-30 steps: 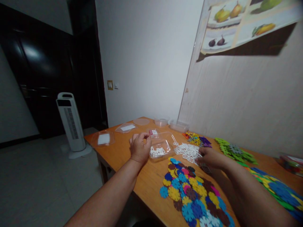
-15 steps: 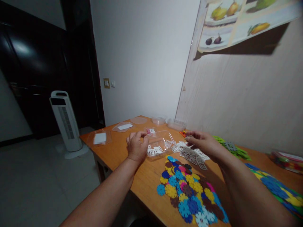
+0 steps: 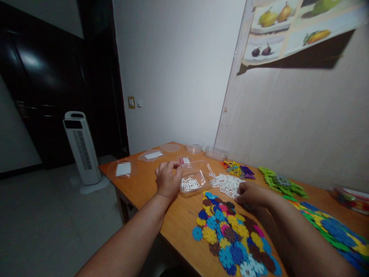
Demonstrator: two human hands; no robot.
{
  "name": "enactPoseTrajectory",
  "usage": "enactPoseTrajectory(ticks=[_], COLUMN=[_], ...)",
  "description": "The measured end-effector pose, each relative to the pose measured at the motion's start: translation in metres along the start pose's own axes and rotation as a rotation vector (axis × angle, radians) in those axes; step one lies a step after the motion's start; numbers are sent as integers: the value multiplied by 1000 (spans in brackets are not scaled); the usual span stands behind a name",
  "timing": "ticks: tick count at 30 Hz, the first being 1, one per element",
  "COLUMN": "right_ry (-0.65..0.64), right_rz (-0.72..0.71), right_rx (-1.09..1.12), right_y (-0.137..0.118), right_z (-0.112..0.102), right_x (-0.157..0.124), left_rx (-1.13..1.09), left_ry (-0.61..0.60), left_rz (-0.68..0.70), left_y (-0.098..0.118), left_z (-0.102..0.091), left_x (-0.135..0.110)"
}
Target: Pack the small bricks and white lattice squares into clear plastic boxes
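A clear plastic container with its hinged lid raised holds several white lattice pieces. My left hand is curled at the container's left side, gripping its edge. To the right lies a loose pile of more white lattice pieces. My right hand is at the right edge of this pile, fingertips pinched together low among the pieces. What lies between those fingertips is mostly hidden. Nearer to me spreads a heap of colourful notched plastic discs.
Orange, yellow and purple pieces and green pieces lie toward the wall. Blue, green and yellow pieces are at the right. Clear tubs and flat lids sit along the far table edge. A tower fan stands on the floor.
My right hand has come down and slightly right onto the edge of the white pile, uncovering the orange and purple pieces behind. My left hand stays at the container.
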State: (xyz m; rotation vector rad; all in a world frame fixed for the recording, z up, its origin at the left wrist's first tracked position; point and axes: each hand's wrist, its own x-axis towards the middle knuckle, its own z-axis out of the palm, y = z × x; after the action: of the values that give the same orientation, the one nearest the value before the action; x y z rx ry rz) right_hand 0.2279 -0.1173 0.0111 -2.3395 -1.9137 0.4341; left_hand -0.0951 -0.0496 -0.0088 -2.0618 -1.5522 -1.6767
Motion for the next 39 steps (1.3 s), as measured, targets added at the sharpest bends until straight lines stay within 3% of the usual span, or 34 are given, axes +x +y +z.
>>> enactPoseTrajectory(ticks=[5, 10, 13, 15, 18, 22, 27, 39], right_ry=[22, 86, 215, 302, 396, 389, 278, 240], right_rz=[-79, -219, -254, -196, -99, -23, 39, 79], right_rx=[97, 691, 933, 863, 534, 177, 90, -2], right_y=[0, -31, -48, -45, -25, 0, 1, -1], right_z=[-4, -20, -30, -30, -16, 11, 25, 17], right_x=[2, -16, -25, -21, -5, 14, 17, 11], left_rx=[5, 3, 2, 4, 7, 8, 1, 12], left_ry=[2, -13, -15, -20, -21, -25, -13, -10], left_rz=[-1, -7, -17, -21, -21, -22, -12, -9], left_y=[1, 2, 2, 2, 2, 3, 2, 0], left_z=[-1, -1, -1, -1, -2, -3, -3, -2], left_x=[-1, -1, -1, -1, -1, 0, 1, 0])
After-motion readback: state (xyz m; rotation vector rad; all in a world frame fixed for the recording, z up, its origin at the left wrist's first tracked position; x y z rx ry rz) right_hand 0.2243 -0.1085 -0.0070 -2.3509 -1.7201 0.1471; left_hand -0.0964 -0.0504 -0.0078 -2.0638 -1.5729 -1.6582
